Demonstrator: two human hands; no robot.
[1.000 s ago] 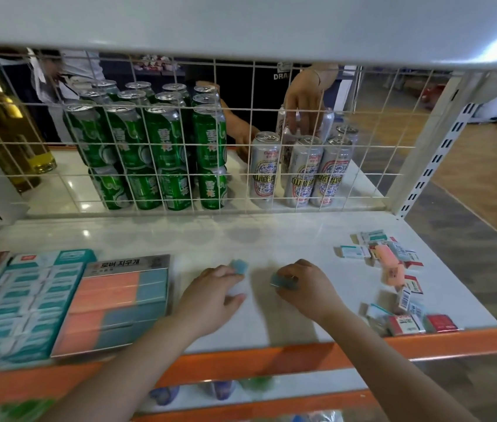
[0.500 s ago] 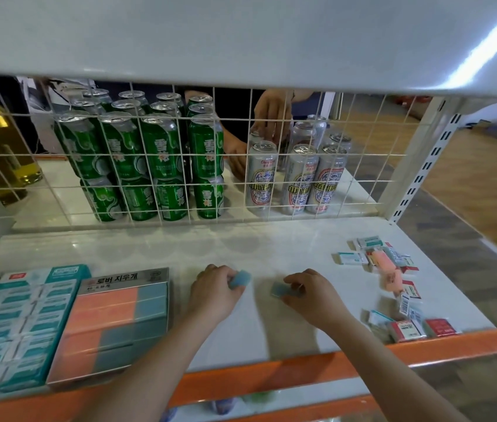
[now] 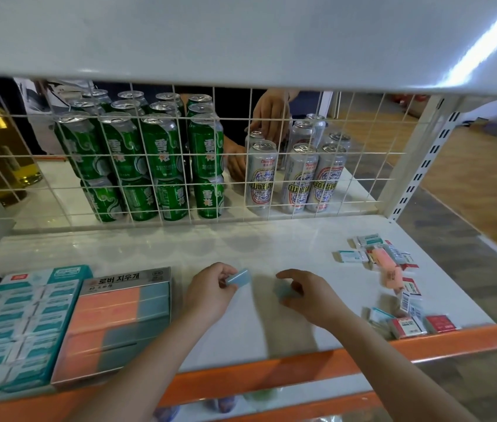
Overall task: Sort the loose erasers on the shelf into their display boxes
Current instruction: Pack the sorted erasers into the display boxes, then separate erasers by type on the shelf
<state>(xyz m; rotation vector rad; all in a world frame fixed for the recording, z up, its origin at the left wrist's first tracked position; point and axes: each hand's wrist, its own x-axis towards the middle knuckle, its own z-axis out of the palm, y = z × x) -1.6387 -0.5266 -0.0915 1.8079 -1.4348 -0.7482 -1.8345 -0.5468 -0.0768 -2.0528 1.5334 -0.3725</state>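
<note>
Both forearms come in from the bottom edge, and both are bare all the way: no sleeves, no cuffs in sight. The left hand (image 3: 210,292) wears no glove, ring or band, and its wrist carries no watch or strap. Same story on the right hand (image 3: 308,295): ungloved, fingers plain, wrist unadorned. Nails look short, though blur softens the fingertips. The arms run out of view before the elbows, so any clothing higher up cannot be seen.
</note>
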